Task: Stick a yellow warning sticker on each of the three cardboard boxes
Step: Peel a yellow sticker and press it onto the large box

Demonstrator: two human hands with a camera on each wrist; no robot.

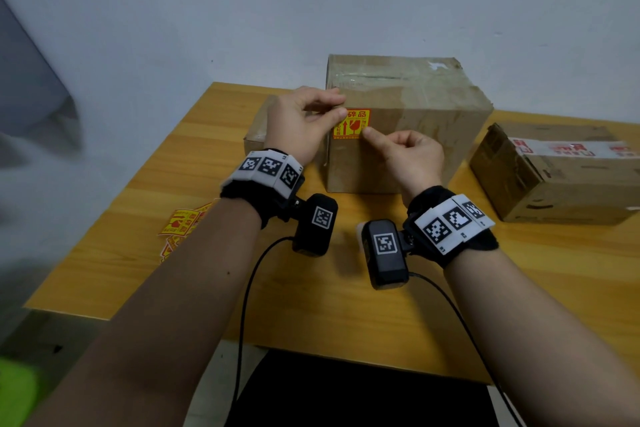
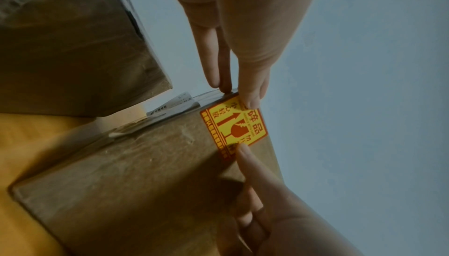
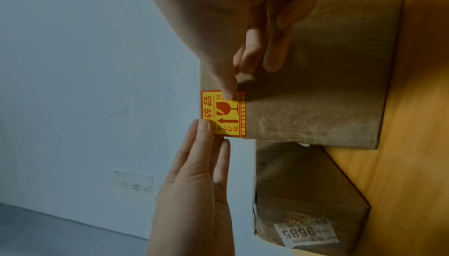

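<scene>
Pale wall backs the wooden table [image 1: 346, 305], where the big cardboard box [image 1: 415, 149] stands in the middle. On its near face, at the upper left corner, sits the yellow sticker [image 1: 351, 124]. Left hand [image 1: 301, 121] pinches the sticker's top left corner; right hand [image 1: 412, 152], other fingers curled, presses one fingertip on its lower right corner. Beside this box are a low box [image 1: 254, 135] and a taped box [image 1: 554, 170]. Spare stickers [image 1: 180, 222] lie well to its left.
</scene>
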